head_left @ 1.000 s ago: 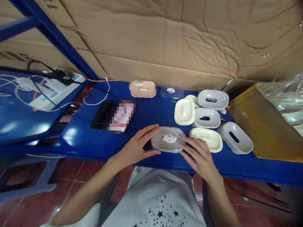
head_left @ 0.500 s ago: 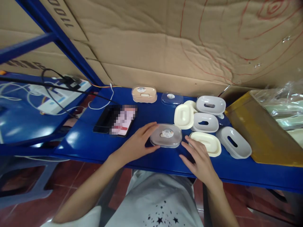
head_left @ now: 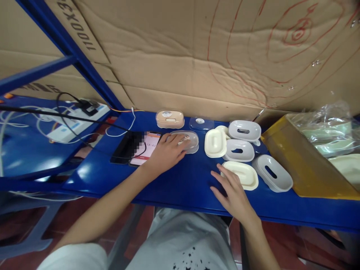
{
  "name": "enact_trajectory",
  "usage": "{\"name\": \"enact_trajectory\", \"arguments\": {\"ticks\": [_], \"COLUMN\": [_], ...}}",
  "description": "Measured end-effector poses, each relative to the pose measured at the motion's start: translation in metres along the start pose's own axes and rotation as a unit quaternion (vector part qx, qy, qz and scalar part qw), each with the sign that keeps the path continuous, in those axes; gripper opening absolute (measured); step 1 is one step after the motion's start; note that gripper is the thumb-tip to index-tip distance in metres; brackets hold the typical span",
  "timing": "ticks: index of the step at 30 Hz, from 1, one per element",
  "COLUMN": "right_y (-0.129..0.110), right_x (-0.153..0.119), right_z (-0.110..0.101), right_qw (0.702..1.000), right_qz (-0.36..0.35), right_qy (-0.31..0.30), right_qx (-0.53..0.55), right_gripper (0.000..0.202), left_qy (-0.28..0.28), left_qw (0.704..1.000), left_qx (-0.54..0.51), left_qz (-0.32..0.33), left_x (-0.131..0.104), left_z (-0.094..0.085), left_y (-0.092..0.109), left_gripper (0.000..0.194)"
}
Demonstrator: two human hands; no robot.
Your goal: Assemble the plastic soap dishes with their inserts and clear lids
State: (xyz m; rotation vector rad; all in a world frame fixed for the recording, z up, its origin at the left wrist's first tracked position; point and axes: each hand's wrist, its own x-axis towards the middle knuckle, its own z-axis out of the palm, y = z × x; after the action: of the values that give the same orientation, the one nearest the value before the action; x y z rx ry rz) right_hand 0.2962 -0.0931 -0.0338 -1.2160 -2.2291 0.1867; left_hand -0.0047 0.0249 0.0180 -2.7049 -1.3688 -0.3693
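A grey soap box with a clear lid (head_left: pixel 193 141) lies on the blue table under my left hand (head_left: pixel 168 152). My left fingers rest across its top and my thumb is by its front edge, so its left part is hidden. My right hand (head_left: pixel 232 193), fingers apart and holding nothing, hovers at the left end of a cream tray insert (head_left: pixel 246 174). Behind that insert are another cream insert (head_left: pixel 215 143) and a light grey soap box base (head_left: pixel 239 150). A second grey base (head_left: pixel 244 130) stands farther back, and a third base (head_left: pixel 274 173) lies tilted at the right.
A peach soap box (head_left: pixel 170 119) and a loose clear lid (head_left: pixel 201 123) sit along the cardboard wall. Left of my left hand lies a phone (head_left: pixel 144 148). At right stands a carton (head_left: pixel 303 165) with plastic-wrapped parts. A power strip (head_left: pixel 78 120) with cables is far left.
The lidded grey soap box has moved back and left with my left hand, nearer the phone. My right hand stays by the cream insert. The view has tilted slightly.
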Motion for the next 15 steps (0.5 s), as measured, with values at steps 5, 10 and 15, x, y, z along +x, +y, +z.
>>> {"name": "enact_trajectory", "arguments": {"ticks": [5,10,15], "right_y": [0.000,0.000,0.000], "right_x": [0.000,0.000,0.000], "right_z": [0.000,0.000,0.000], "right_qw": [1.000,1.000,1.000], "right_qz": [-0.002,0.000,-0.006], "right_qy": [-0.001,-0.006,0.004], "right_qx": [-0.002,-0.004,0.001], "right_gripper": [0.053,0.051,0.051], "left_qy": [0.001,0.014,0.015], "left_qw": [0.999,0.999,0.995], "left_qx": [-0.006,0.008,-0.020], "left_qz": [-0.033,-0.040,0.098], "left_x": [0.018,0.025,0.022], "left_z": [-0.001,-0.001,0.009], "left_y": [-0.020,-0.015,0.026], "left_gripper": [0.039,0.042,0.043]}}
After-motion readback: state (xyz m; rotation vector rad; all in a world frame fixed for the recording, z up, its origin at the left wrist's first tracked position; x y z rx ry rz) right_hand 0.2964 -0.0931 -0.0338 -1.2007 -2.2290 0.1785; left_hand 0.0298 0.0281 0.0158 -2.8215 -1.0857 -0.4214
